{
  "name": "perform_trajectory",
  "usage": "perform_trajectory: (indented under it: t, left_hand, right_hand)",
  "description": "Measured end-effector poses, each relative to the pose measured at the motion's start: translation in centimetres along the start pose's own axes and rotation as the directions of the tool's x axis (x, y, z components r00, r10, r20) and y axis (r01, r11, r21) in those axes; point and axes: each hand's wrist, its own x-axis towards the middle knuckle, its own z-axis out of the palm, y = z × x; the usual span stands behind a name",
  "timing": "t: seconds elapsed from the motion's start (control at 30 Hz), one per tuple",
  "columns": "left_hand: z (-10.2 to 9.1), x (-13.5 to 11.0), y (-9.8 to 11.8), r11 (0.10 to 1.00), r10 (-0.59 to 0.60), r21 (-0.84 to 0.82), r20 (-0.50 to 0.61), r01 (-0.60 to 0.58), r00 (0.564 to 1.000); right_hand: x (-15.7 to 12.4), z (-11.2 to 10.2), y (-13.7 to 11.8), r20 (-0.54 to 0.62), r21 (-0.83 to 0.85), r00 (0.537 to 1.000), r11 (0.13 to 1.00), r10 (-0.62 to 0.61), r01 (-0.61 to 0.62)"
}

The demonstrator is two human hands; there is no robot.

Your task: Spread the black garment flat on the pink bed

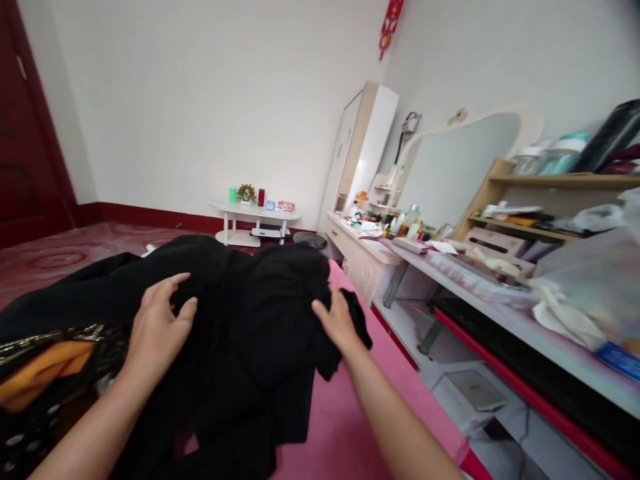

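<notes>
A black garment [270,313] lies spread and rumpled over a pink surface in front of me. My left hand [163,320] is over its left part, with thumb and index finger apart and no cloth visible between them. At the garment's right edge, my right hand [337,317] touches the fabric. Its thumb points away from the fingers, and some fingertips are hard to make out against the black. Beside my left forearm lies a heap of patterned dark cloth with an orange piece [45,373].
The pink surface [340,420] extends under the garment. On the right stands a cluttered desk [500,313] with a shelf [560,180] and a plastic bag [595,267]. Farther back are a mirrored dressing table [360,263] and a low white table [255,212].
</notes>
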Motion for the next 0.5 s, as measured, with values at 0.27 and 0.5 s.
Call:
perform_trajectory:
  t: [0.27, 0.5]
  left_hand:
    - [8.2, -7.6, -0.8, 0.919, 0.201, 0.132, 0.651, -0.371, 0.732]
    - [8.3, -7.9, -1.9, 0.905, 0.215, 0.142, 0.662, -0.401, 0.718]
  right_hand:
    - [-8.0, 1.4, 1.8, 0.435, -0.299, 0.888, 0.954, 0.149, -0.013]
    - [-10.3, -2.1, 0.9, 0.482, -0.255, 0.872, 0.966, 0.083, 0.049]
